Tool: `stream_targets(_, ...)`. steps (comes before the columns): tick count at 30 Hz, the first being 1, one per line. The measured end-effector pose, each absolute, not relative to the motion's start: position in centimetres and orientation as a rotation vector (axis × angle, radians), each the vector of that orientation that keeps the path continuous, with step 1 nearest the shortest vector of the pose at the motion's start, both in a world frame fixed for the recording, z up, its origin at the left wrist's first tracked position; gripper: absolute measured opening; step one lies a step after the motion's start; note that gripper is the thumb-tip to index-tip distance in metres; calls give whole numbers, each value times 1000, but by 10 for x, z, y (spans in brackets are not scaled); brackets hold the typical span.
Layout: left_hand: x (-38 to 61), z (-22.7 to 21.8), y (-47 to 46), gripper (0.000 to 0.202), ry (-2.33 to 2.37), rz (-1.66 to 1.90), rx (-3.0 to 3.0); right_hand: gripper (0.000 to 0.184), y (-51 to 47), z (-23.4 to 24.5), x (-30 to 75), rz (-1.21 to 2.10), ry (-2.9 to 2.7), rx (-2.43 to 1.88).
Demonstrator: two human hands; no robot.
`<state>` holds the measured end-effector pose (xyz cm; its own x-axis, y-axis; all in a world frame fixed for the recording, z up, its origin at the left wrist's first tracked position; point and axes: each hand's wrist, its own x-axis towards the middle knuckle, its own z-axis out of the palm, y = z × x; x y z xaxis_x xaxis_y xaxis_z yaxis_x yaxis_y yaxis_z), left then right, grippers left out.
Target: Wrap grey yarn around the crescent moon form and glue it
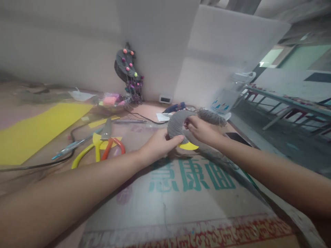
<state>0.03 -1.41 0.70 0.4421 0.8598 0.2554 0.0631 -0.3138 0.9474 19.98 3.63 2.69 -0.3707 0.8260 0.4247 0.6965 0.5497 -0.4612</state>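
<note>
A crescent shape wrapped in grey yarn (176, 124) is held up over the table, its bare yellow lower tip (189, 146) showing. My left hand (161, 143) grips the crescent's lower left side, thumb across the front. At the inner curve, my right hand (198, 127) is closed in a pinch on the grey yarn; the strand itself is blurred and mostly hidden by the fingers. Just behind my right hand lies a skein of grey yarn (212, 117).
Left of my hands lie pliers with yellow and orange handles (104, 139), a pen (77, 144) and yellow sheet (43, 129). A decorated grey crescent (124, 65) leans on the wall. A glue gun (174, 107), plastic jug (226, 96) and dark phone (238, 138) are beyond and right.
</note>
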Motion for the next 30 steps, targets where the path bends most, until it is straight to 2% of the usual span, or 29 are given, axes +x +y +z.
stream_targets(2,-1,8,-14,31,827,991,1701,26,22,28,219,382,-2013,-1295)
stream_targets(6,-2,10,-15,37,968,914,1721,42,-12,30,245,549,-1841,-1297)
stream_targets(9,-3,12,-16,38,1001,894,1715,47,-28,25,244,388,-1932,-1265)
stream_targets(17,-4,12,-18,37,987,861,1611,35,-39,14,232,66,-2109,-1056)
stream_targets(22,-4,12,-18,37,957,863,1603,35,-47,20,233,-107,-2271,-981)
stream_targets(30,-3,15,-19,27,1019,860,1668,24,-48,19,231,-294,-2370,-934)
